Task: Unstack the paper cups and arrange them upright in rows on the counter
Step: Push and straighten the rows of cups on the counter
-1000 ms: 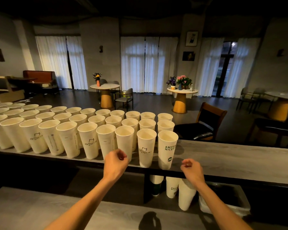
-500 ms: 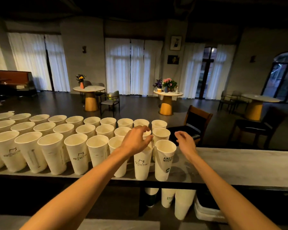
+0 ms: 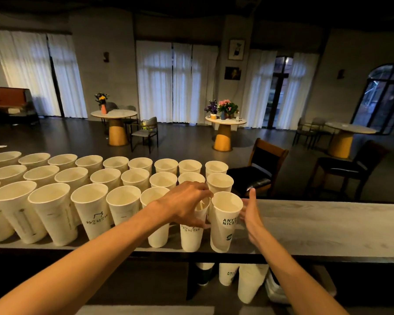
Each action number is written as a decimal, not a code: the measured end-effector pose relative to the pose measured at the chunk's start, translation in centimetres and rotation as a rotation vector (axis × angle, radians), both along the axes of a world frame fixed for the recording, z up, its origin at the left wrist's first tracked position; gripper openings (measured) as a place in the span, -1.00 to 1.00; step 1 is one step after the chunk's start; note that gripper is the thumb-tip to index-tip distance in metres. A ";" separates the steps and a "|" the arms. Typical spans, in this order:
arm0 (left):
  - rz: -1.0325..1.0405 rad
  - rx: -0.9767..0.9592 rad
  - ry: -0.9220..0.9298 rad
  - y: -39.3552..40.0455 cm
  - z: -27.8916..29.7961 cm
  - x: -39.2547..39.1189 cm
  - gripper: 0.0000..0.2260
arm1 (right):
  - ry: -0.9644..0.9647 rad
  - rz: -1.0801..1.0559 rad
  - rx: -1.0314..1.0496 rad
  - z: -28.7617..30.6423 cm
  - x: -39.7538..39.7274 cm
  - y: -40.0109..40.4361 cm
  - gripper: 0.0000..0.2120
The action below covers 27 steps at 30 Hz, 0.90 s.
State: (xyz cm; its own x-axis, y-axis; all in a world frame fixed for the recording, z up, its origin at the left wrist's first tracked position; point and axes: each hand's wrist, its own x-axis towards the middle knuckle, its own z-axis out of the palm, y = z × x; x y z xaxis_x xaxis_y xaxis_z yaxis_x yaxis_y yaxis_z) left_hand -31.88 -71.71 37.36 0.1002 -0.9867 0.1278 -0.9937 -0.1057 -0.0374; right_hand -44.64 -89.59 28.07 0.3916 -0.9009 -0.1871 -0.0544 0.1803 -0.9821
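Note:
Three rows of upright white paper cups cover the left half of the grey counter. My left hand is clasped over the rim of the second cup from the right in the front row, fingers on its far side and thumb on its near side. My right hand is open with the thumb up, its palm against the right side of the end cup, which bears dark lettering.
Under the counter stand more cups: a tall white one, a lettered one and a dark-based one, next to a white bin. Dark chairs stand just beyond the counter's far edge.
Both hands have risen from below the counter edge to the front row's right end. The left now grips a cup rim; the right has opened against the end cup.

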 end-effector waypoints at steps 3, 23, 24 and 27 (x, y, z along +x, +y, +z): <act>0.026 0.010 0.013 -0.1 -0.1 0.3 -0.21 | -0.067 0.029 0.093 -0.6 -0.1 0.7 -0.22; 0.082 0.017 0.060 0.9 1.0 -0.4 -0.28 | -0.136 0.010 0.228 -5.0 -0.3 4.0 -0.25; 0.084 0.016 0.061 0.9 1.0 -0.5 -0.28 | -0.136 0.006 0.214 -5.1 -0.2 4.2 -0.25; 0.085 0.012 0.074 1.0 1.0 -0.4 -0.27 | -0.121 -0.028 0.185 -5.3 0.2 4.7 -0.23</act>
State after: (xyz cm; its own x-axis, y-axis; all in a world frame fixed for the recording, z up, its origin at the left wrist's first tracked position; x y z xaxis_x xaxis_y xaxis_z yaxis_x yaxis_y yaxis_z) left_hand -32.32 -70.70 38.32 0.1919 -0.9757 0.1056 -0.9813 -0.1893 0.0339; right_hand -44.48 -84.86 22.75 0.3965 -0.8663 -0.3037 0.0692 0.3581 -0.9311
